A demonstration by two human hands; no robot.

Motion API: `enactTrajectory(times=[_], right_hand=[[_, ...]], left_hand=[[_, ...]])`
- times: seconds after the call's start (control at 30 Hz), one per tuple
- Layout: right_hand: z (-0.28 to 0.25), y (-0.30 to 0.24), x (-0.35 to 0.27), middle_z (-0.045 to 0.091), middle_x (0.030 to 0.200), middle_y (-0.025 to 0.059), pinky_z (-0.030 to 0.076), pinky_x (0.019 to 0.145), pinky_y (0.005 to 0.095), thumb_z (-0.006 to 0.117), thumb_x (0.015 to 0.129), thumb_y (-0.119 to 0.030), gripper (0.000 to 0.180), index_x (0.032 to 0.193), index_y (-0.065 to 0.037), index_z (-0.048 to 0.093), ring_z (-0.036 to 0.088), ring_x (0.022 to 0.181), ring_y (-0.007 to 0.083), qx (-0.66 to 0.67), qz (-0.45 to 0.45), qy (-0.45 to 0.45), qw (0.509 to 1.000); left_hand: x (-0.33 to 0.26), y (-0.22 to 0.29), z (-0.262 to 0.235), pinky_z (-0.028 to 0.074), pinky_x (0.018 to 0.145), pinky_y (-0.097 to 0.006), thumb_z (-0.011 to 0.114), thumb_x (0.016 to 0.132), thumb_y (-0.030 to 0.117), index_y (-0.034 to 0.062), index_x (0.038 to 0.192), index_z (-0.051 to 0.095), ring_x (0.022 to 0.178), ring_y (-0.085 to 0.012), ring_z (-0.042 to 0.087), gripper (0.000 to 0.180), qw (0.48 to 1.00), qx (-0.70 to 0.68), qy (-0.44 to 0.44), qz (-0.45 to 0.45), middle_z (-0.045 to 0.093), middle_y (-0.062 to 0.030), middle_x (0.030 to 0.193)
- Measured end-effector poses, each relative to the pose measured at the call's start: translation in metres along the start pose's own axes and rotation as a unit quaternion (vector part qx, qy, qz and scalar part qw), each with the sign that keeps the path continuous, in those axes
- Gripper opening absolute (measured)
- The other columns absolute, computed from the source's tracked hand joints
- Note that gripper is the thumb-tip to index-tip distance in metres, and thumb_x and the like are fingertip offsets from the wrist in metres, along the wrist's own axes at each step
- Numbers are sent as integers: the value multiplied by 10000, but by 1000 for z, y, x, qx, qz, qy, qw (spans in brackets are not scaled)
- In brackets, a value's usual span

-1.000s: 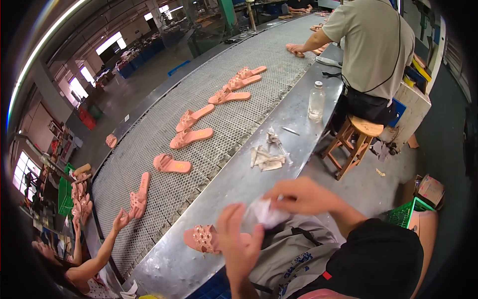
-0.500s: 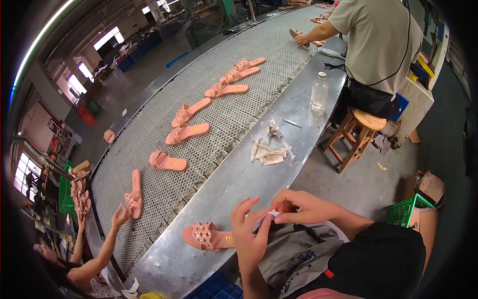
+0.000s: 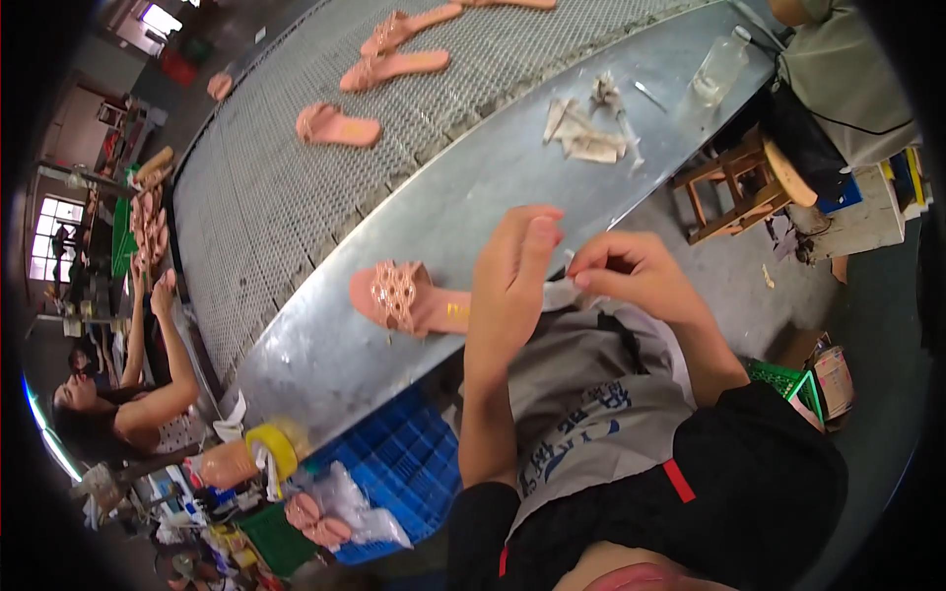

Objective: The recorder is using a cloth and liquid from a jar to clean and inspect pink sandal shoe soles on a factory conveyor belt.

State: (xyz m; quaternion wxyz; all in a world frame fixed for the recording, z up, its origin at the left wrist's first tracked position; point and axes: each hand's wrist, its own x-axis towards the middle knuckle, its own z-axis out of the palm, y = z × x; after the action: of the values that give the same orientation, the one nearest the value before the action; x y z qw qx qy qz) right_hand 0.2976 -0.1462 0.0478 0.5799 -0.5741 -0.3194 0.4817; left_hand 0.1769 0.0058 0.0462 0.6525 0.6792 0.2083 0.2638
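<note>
A pink slide sandal [image 3: 398,297] with a cut-out, studded strap lies on the metal table ledge [image 3: 325,350], its toe to the left. My left hand [image 3: 507,286] is raised in front of its heel end and hides that part. The left fingers stretch upward with the thumb alongside, and nothing shows in them. Just to the right, my right hand [image 3: 641,276] pinches a small white piece [image 3: 569,259] between thumb and fingers; it looks like paper or cloth, too small to be sure. The hands are apart.
Several pink sandals [image 3: 340,128] lie on the mesh conveyor [image 3: 256,217] beyond the ledge. Farther along the ledge are crumpled cloths [image 3: 586,133], a thin metal tool [image 3: 649,96] and a clear bottle [image 3: 719,71]. A blue crate [image 3: 404,443] stands below; a co-worker [image 3: 158,404] is at left.
My view has swung, so the scene sits differently. My hands, together on the white piece before, have parted, and it stays in the right. The co-worker's hand has drawn back from a conveyor sandal.
</note>
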Motion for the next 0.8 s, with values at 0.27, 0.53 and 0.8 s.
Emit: enactTrajectory(times=[0.27,0.53,0.8], right_hand=[[7,22,-4,600,1047,15,466,835,240,698,914,16,213,1066,-68,574,574,933,75,142,-135,37,980],[12,40,5,585,975,5,473,746,228,686,929,-26,243,1085,-93,512,591,906,78,311,-117,55,942],[34,35,5,613,989,-1,515,728,247,709,968,-164,336,1239,-86,528,637,857,94,377,11,52,925]], left_hand=[[-11,-14,-5,487,863,-304,572,1046,183,-12,1100,667,966,-180,643,223,986,-25,-156,-54,684,-106,1052],[-10,-22,6,438,791,-237,575,1058,150,40,1124,592,896,-67,517,130,981,-190,-25,-7,581,-1,999],[1,-34,23,431,733,-236,534,1070,118,47,1158,540,802,-72,498,114,976,-153,155,25,544,-2,957]])
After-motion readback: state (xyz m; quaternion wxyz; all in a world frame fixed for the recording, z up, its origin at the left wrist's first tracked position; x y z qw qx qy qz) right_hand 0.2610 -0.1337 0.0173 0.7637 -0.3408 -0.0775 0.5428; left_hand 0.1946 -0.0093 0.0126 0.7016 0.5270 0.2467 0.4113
